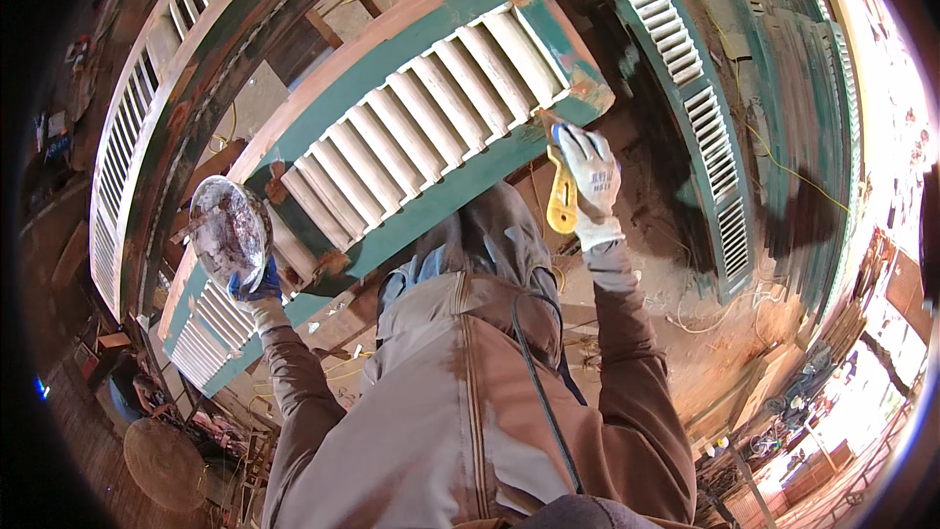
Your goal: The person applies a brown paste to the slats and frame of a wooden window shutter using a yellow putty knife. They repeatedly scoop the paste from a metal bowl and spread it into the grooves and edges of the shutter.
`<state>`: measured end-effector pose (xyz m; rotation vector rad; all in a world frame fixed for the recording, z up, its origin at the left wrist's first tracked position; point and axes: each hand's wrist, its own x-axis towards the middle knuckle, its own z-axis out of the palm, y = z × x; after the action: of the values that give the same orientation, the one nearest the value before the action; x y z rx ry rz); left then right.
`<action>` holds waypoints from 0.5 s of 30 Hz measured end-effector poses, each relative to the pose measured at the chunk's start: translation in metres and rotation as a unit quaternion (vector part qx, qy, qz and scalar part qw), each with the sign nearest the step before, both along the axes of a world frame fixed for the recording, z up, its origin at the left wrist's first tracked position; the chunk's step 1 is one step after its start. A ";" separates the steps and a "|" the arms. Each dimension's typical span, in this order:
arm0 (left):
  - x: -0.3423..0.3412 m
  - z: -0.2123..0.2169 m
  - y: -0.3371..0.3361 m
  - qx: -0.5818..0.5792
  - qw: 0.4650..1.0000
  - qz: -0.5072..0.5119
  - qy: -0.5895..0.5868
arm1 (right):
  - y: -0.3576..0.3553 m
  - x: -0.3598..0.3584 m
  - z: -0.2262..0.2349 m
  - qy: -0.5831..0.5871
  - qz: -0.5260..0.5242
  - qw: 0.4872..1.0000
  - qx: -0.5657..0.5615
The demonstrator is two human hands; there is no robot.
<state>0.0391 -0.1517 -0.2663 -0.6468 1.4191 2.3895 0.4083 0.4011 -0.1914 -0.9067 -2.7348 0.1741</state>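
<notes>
My left hand [257, 284], in a white glove with blue-coated fingers, grips the lower rim of a round metal bowl [231, 230] smeared inside with whitish, reddish paste. My right hand [592, 174], in a similar glove, is closed round a putty knife [562, 204] with a yellow handle. Its blade tip meets the edge of a green louvered shutter [392, 233] near the right end of the slats, close to a brown-patched corner. Pale, bare-looking slats fill the shutter's openings, and brownish filler patches mark its frame. The bowl is held above the shutter's left part.
A second green shutter [720, 186] with white slats lies to the right, beside a stack of green boards [808, 147]. Another louvered panel [127, 157] stands at the left. Yellow cord [783, 162] runs along the floor, and scrap wood [759, 392] lies at the lower right.
</notes>
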 end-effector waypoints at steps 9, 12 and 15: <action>0.001 0.001 -0.005 -0.006 1.000 -0.003 -0.005 | -0.043 0.013 -0.010 -0.123 0.091 0.988 0.034; 0.003 -0.001 -0.008 -0.003 1.000 -0.003 -0.005 | -0.057 0.017 0.000 -0.068 0.108 0.992 -0.023; 0.004 -0.004 -0.014 0.002 1.000 -0.014 -0.008 | -0.032 0.018 -0.003 -0.019 0.055 0.998 0.041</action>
<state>0.0432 -0.1656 -0.2703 -0.6389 1.4074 2.3611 0.4264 0.3692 -0.1945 -0.7470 -2.8053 0.0663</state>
